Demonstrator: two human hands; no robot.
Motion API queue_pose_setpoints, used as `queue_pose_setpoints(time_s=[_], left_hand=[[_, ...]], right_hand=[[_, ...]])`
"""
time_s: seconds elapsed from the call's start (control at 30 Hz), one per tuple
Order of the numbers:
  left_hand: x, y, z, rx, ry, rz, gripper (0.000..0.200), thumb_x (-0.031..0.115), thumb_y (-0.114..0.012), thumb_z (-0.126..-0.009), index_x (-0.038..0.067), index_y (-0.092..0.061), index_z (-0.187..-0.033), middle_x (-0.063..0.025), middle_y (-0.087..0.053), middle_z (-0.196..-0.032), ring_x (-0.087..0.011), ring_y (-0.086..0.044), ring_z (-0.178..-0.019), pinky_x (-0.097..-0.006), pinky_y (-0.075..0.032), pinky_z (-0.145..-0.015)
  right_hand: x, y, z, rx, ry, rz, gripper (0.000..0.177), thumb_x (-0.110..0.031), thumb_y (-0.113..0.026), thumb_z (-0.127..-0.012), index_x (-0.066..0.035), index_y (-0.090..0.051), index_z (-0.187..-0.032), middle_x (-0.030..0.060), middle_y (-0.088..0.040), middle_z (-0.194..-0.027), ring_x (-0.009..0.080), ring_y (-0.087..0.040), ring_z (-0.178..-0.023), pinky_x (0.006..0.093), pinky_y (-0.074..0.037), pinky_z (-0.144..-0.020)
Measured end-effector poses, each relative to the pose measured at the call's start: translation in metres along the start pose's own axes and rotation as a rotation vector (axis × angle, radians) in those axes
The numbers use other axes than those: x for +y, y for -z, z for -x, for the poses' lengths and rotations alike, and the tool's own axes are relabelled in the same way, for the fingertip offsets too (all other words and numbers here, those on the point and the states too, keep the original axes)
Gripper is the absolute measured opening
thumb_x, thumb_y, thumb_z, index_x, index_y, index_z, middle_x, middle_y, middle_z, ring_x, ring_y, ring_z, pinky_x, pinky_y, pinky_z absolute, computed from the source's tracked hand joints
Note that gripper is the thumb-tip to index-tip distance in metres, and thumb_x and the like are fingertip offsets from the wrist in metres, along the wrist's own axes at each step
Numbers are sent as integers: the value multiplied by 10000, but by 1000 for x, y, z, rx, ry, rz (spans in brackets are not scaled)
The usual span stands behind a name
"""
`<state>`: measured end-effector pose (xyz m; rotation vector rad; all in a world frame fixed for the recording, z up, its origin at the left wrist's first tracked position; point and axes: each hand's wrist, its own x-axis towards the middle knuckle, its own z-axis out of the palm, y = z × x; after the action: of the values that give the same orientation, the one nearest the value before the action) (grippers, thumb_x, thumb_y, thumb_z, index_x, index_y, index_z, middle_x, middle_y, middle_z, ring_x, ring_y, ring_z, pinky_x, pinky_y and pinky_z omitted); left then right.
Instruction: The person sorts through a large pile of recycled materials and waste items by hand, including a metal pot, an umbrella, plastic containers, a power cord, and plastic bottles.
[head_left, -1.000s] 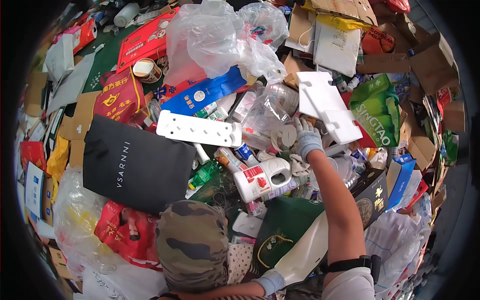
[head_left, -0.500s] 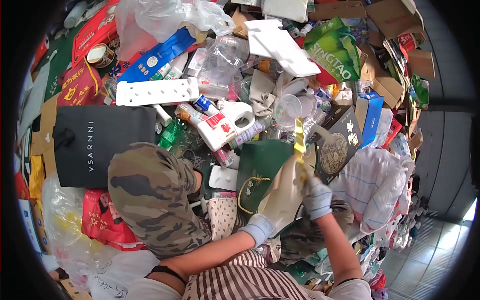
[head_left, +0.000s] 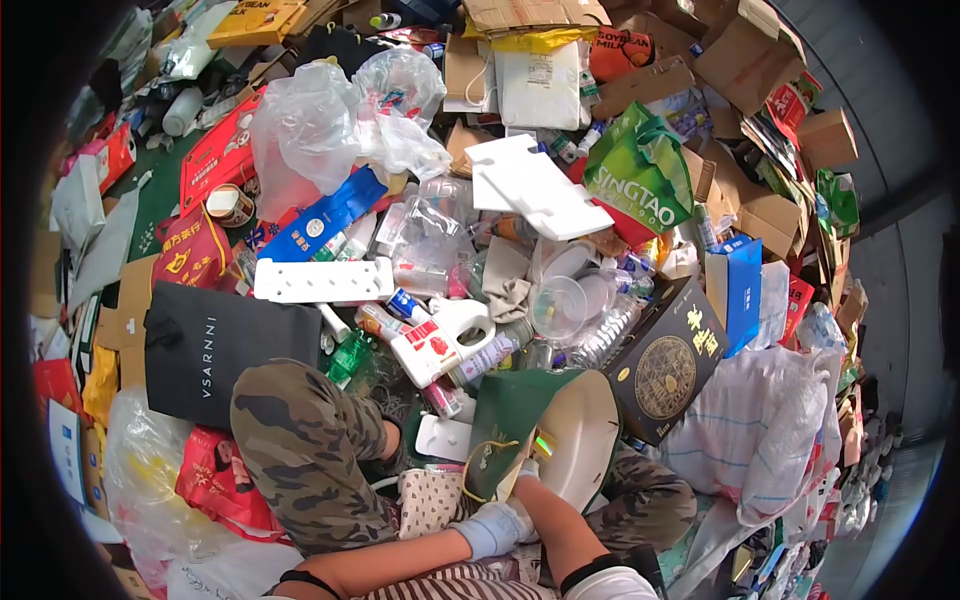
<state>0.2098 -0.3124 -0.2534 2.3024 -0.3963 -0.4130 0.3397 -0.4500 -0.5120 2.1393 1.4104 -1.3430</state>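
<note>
Down from where it hung raised with the yellow strip, my right hand (head_left: 527, 472) has sunk into the mouth of the green paper bag (head_left: 512, 415), which now stands closer in against my lap. Largest around my fingers is the black VSARNNI bag (head_left: 215, 350), well off to their left, past my camouflage knee (head_left: 300, 440). The green paper bag gapes right at them, its white inside showing. My left hand (head_left: 492, 528), gloved, has its fingers closed on the bag's near rim, just beside my right wrist. My right fingers are buried in the bag, so I cannot tell whether they are open or closed.

Beyond and right of the fingers, a black box with a gold medallion (head_left: 665, 365) leans against the bag. Well beyond lie a white foam slab (head_left: 535, 190) and a long white foam strip with holes (head_left: 322, 280). Nearer are a white detergent jug (head_left: 440, 345) and a clear plastic cup (head_left: 558, 305). Smallest, a yellow-green strip (head_left: 543, 443) shows inside the bag, just past my right fingers.
</note>
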Motion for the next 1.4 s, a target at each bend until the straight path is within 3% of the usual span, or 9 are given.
queue_pose_setpoints(time_s=[0.23, 0.33, 0.47, 0.63, 0.8, 1.0, 1.17, 1.3, 1.4], left_hand=[[-9, -19, -14, -147, 19, 11, 172, 173, -463, -798, 136, -595, -901, -112, -625, -739, -287, -624, -720, -420, -476, -607], [-13, -20, -18, -198, 36, 54, 192, 169, -456, -810, 151, -603, -930, -111, -629, -783, -286, -623, -739, -408, -483, -628], [-23, -16, -23, -237, 64, 75, 200, 204, -460, -827, 106, -604, -926, -99, -635, -792, -275, -621, -707, -407, -491, -618], [-46, -1, -32, -205, 59, 94, 203, 202, -461, -822, 106, -598, -938, -107, -633, -808, -279, -620, -723, -408, -489, -629], [-62, 6, -39, -187, 56, 143, 208, 200, -462, -818, 107, -593, -949, -115, -631, -824, -283, -619, -740, -409, -488, -640], [-71, 9, -42, -178, 45, 180, 215, 198, -462, -813, 107, -587, -963, -124, -629, -843, -288, -617, -760, -410, -485, -654], [-72, 9, -42, -160, 51, 203, 222, 196, -463, -809, 108, -581, -975, -132, -627, -859, -292, -616, -777, -411, -484, -665], [-68, 7, -42, -153, 58, 212, 229, 194, -464, -805, 108, -577, -985, -138, -626, -872, -295, -615, -790, -412, -482, -674], [-61, 4, -42, -163, 59, 197, 234, 193, -464, -803, 108, -574, -992, -143, -624, -881, -298, -615, -800, -413, -481, -681]], right_hand=[[-19, 94, 91, -205, 116, -39, 459, -391, -480, -830, -59, -530, -1144, 137, -589, -1080, 289, -574, -950, 365, -455, -794], [-62, 280, 154, -670, 44, -517, 444, -380, -472, -864, -76, -497, -1186, 97, -594, -1045, 185, -599, -890, 316, -485, -707], [-42, 426, 109, 191, -54, -1241, 364, -275, -512, -868, -73, -491, -1170, 97, -620, -983, 165, -622, -719, 261, -495, -548], [53, 492, -64, 271, -386, -1191, 314, -212, -515, -848, -102, -479, -1141, 74, -610, -937, 210, -604, -742, 288, -482, -549], [2, 617, -106, 1064, 722, -1596, 634, 37, -508, -800, -156, -228, -1336, 116, -430, -1215, 270, -516, -1006, 389, -465, -763], [-10, 544, -139, 794, -259, 61, 1026, -429, -777, -540, -125, -244, -1362, 192, -233, -1394, 337, -278, -1270, 374, -268, -1031], [34, 434, -170, 1246, -377, -168, 1184, -350, -825, -465, -118, -109, -1380, 212, -162, -1404, 355, -172, -1296, 394, -115, -1078], [-34, 378, -140, 1136, -422, -495, 1278, -295, -851, -443, -62, -19, -1384, 248, -79, -1402, 355, -49, -1322, 383, -88, -1088], [-14, 358, -129, 755, -575, -838, 1177, -213, -829, -504, -47, -61, -1380, 223, -409, -1230, 265, -499, -1015, 337, -415, -864]])
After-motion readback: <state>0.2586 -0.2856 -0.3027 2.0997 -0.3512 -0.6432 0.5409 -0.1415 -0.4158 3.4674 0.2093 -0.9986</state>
